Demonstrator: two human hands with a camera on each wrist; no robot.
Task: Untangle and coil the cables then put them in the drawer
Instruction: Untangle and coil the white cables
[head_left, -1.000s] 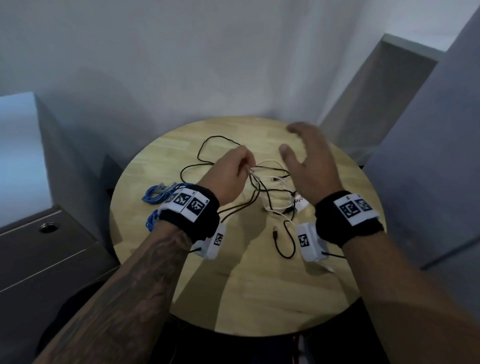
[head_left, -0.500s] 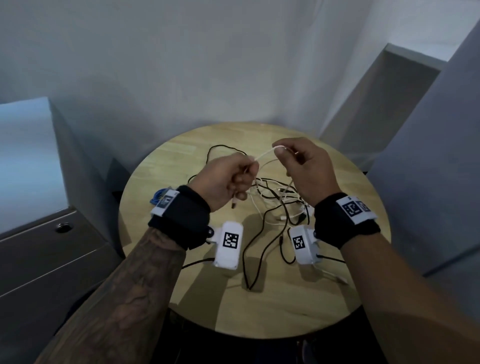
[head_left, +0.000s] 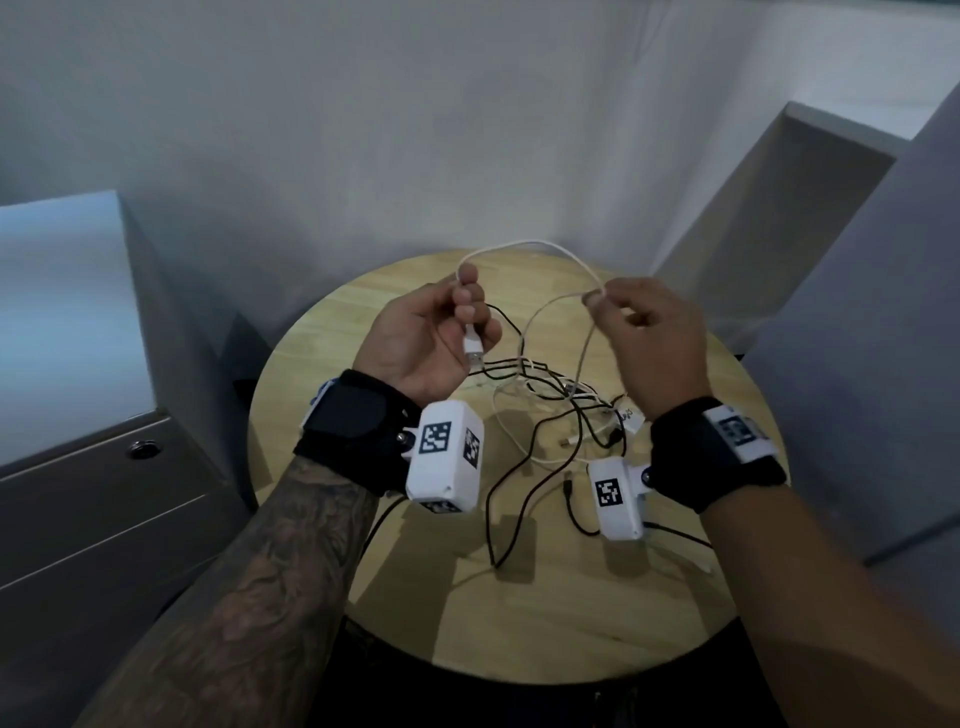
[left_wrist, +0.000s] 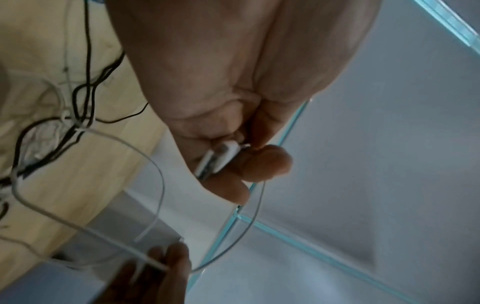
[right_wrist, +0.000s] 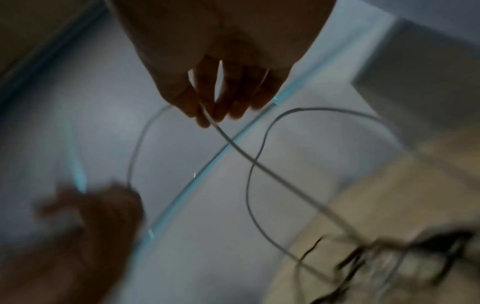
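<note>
Standing in a grey-walled corner: round wooden table (head_left: 519, 613), with a grey cabinet with drawers (head_left: 93, 519) just beside its left edge, both drawers looking closed.

Sprawling across the middle of the table toward its right edge: tangle of cables (head_left: 556, 410), black and white strands crossing one another, one black loop trailing toward the near edge.

Rising from that tangle and arching above the far edge: white cable (head_left: 530, 244), strung between both hands.

Gripping near the cable's end: left hand (head_left: 426, 343), thumb and fingers curled round the strand, white USB plug (head_left: 472, 345) hanging below the grip, pressed between thumb and finger in the left wrist view.

Pinching farther along the same cable: right hand (head_left: 654, 338), fingertips closed on the strand, the cable crossing itself just below the pinch and dropping back into the tangle.

Judging the step: freeing the white cable before coiling; nothing yet in a drawer.

Likely troubles from here:
- Pulling upward while the lower run is threading under black strands, tightening the knot instead of loosening it.
- Dragging the whole tangle toward an edge and spilling loose ends off the table.
- Coiling over the crossed loop near the right grip, locking a twist into the coil.
- Straining the plug joint by tugging from the left grip.
</note>
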